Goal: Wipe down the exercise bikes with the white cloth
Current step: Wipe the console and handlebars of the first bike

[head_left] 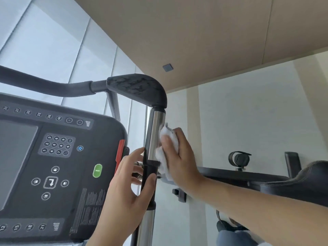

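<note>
The chrome handlebar post (154, 134) stood nearly upright in the middle of the scene, its long axis running from the black elbow cap (140, 89) down past a black collar (150, 163), and both hands met it from opposite sides. The white cloth (164, 151) lay bunched against the right face of the post, pressed there by the right hand (177, 157), whose fingers were fairly straight and close together over the cloth, flat rather than closed round the tube. The left hand (127, 185) steadied the post lower down and from the left, thumb (148, 185) curled across the near side of the black sleeve and fingers reaching behind it. The right hand was the nearer to the bare chrome, so a stroke along the post, up or down, looked the likely next pass. The console (53, 166) sat just left, and a seat (301, 180) lay right.
</note>
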